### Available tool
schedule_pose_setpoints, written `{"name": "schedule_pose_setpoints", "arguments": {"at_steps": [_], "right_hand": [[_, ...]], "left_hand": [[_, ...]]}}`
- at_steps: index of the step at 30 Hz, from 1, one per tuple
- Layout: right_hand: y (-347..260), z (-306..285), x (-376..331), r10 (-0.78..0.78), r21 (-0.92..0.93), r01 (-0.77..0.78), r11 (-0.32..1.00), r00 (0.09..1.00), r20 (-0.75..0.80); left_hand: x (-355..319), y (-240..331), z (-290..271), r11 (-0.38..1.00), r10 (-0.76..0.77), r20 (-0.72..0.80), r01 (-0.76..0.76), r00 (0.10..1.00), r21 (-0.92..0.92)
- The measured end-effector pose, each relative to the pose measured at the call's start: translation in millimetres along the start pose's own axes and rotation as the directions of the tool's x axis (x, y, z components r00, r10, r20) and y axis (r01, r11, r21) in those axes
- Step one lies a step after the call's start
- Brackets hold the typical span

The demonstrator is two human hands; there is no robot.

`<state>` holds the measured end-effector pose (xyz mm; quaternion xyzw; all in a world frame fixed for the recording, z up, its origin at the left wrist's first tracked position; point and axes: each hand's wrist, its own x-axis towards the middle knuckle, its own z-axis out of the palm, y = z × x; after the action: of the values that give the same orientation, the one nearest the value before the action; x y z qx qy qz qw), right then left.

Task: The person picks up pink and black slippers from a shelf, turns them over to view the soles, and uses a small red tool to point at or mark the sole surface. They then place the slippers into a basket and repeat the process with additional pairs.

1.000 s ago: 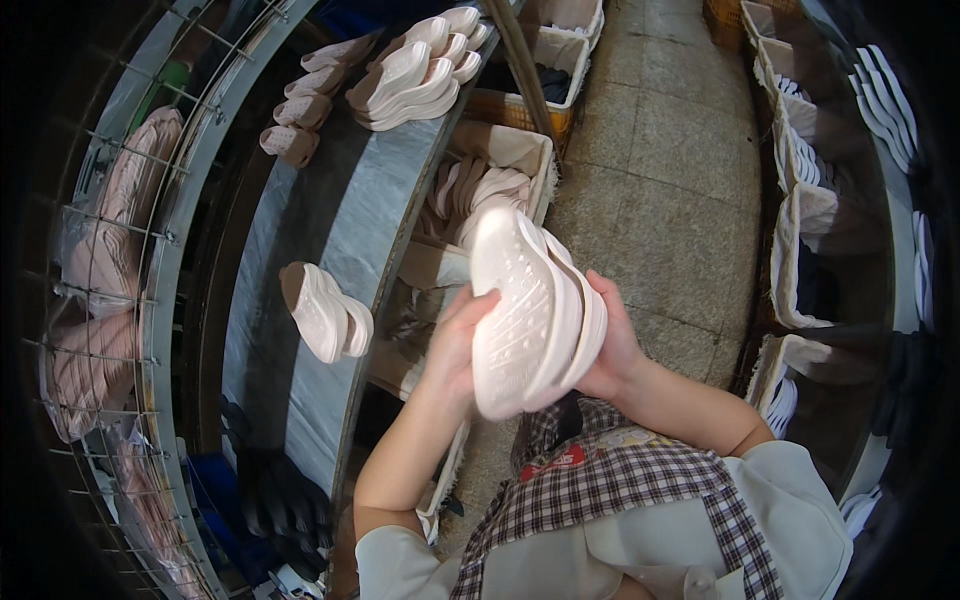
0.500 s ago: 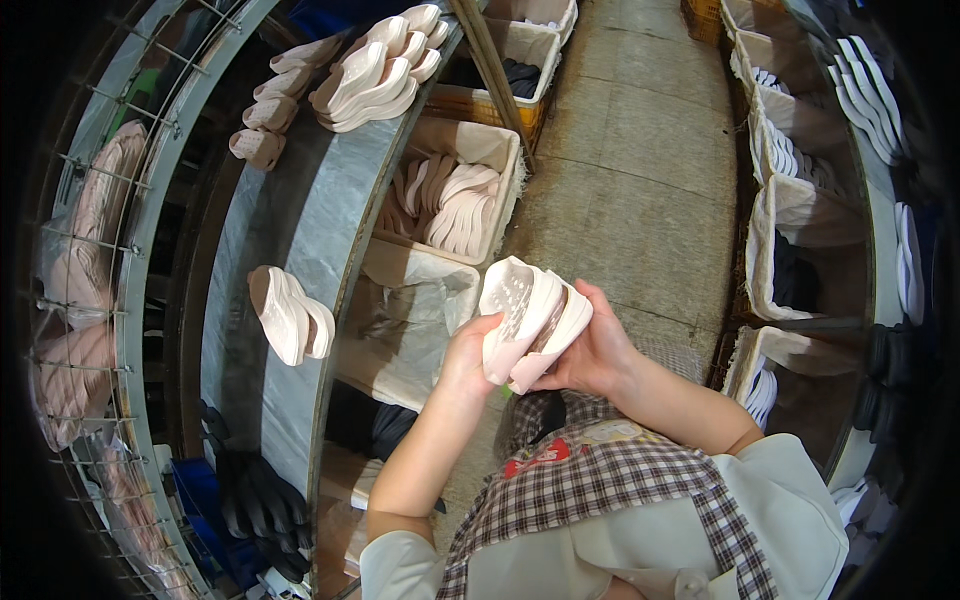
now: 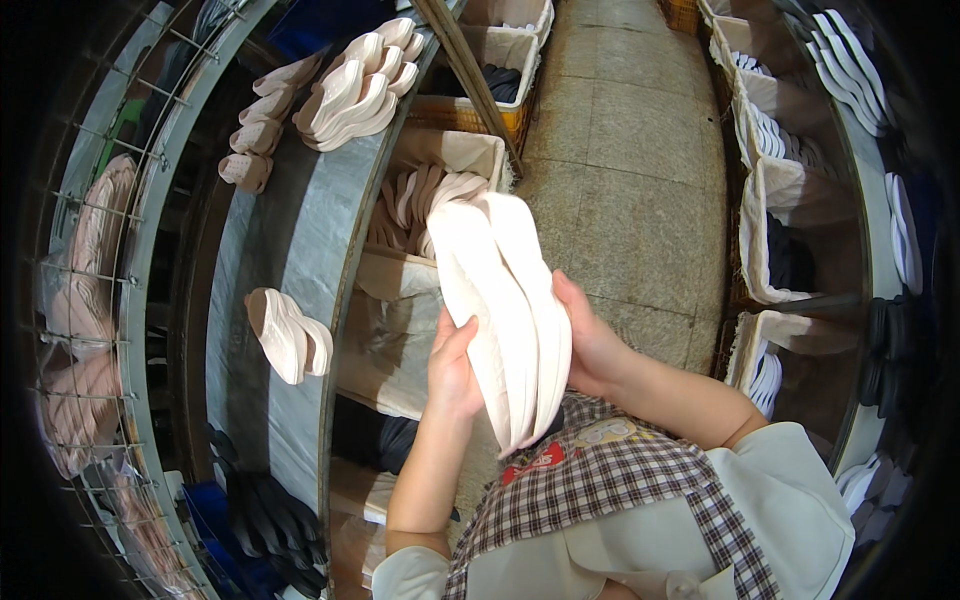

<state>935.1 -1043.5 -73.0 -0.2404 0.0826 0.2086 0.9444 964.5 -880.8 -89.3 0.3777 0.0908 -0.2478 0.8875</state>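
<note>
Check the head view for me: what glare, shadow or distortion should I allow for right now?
Head view: the held pale clogs look washed out, surface detail mostly lost; head view: a dark shadow band crosses the grey tabletop; head view: the wire rack's frame bows at left, and the corners go black.

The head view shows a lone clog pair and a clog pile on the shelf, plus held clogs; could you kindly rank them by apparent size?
1. Held clogs, helped by nearness to the camera
2. Clog pile
3. Lone pair
</note>
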Motion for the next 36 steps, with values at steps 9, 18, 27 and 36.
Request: {"name": "schedule_pose_setpoints", "arguments": {"at_steps": [9,18,27,36], "right_hand": [[0,21,-5,-0.241,-0.269,0.297,0.916,0.945,0.221],[13,9,-6,-0.333,-0.526,0.450,0.722,0.892,0.306],[15,12,-19,-0.269,-0.547,0.414,0.727,0.906,0.327],[17,13,-34,-0.218,-0.465,0.363,0.808,0.916,0.336]], "left_hand": [[-2,0,-2,0.983,0.114,0.029,-0.109,0.993,-0.145],[-2,-5,-8,0.974,0.175,0.025,-0.170,0.984,-0.151],[-8,4,-2,0.971,0.194,0.090,-0.179,0.977,-0.156],[-14,8,-11,0.968,0.235,0.067,-0.239,0.970,0.072]]}}
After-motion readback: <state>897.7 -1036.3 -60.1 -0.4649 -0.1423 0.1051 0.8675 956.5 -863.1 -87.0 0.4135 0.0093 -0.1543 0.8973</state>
